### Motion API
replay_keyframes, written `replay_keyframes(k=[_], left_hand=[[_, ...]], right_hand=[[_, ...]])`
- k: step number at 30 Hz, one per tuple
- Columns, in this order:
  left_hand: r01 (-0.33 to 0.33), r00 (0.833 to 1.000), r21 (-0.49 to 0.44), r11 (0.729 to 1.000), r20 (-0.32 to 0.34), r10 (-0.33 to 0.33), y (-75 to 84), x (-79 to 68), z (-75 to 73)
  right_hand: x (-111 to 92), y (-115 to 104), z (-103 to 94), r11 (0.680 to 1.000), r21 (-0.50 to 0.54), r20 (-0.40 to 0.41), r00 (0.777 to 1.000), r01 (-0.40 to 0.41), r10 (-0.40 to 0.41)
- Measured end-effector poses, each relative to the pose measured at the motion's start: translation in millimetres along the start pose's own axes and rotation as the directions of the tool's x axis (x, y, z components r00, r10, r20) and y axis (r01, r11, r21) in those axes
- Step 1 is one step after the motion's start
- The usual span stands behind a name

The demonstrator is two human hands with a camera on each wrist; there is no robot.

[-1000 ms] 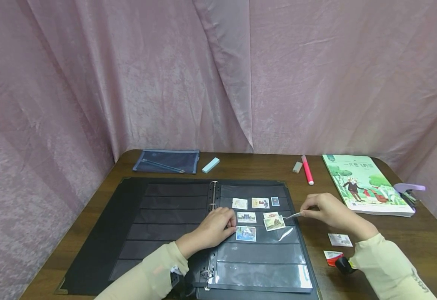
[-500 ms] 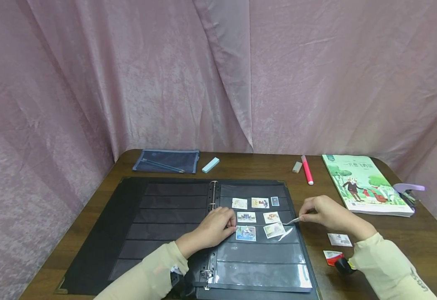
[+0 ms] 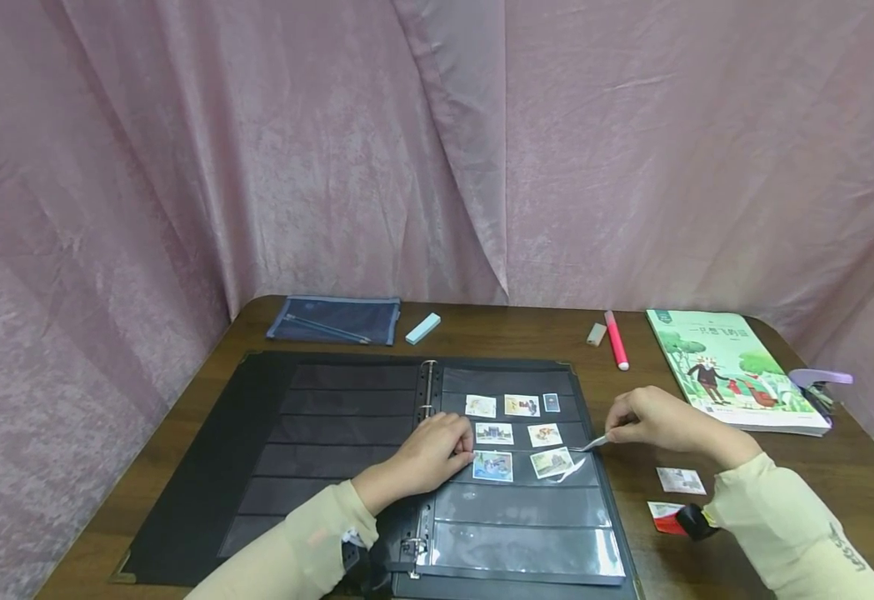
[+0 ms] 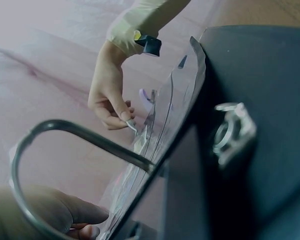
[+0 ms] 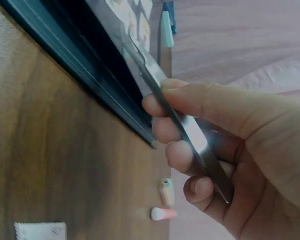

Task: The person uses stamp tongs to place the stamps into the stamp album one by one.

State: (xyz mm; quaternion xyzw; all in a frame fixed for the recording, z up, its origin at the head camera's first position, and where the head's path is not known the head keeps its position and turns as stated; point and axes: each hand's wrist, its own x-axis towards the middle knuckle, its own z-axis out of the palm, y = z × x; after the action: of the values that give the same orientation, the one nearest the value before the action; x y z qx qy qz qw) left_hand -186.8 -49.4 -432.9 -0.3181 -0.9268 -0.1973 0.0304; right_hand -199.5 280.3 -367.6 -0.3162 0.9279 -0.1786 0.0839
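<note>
My right hand pinches metal tweezers between thumb and fingers, with the tips pointing left over the album page. Just left of those tips, a slightly tilted green-and-white stamp lies at the third pocket row. Beside it, a blue stamp sits in the same row. Two stamps lie in the row above, including an orange-toned stamp; three more sit higher up. My left hand rests on the open stamp album by the rings, fingertips at the page's left side next to the blue stamp.
Two loose stamps, a grey stamp and a red stamp, lie right of the album by my right wrist. Behind are a mesh pouch, a blue eraser, a pink marker and a green book.
The green-and-white stamp has shifted slightly toward me and no longer overlaps the orange-toned stamp above. The tweezer tips have moved a little nearer to me. My left hand has stayed put.
</note>
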Motion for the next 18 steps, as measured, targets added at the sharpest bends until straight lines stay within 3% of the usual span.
replay_keyframes(k=[8,18], left_hand=[[0.008,1.0,-0.002,1.0,0.007,-0.008,0.3,-0.7,-1.7],[0.006,1.0,-0.001,1.0,0.008,-0.006,1.0,-0.6,-1.2]], right_hand=[[3.2,-4.0,-4.5,0.999,-0.02,-0.036,0.999,0.038,-0.038],[8.2,-6.8,-2.6,0.999,-0.037,-0.001,0.999,0.035,-0.035]])
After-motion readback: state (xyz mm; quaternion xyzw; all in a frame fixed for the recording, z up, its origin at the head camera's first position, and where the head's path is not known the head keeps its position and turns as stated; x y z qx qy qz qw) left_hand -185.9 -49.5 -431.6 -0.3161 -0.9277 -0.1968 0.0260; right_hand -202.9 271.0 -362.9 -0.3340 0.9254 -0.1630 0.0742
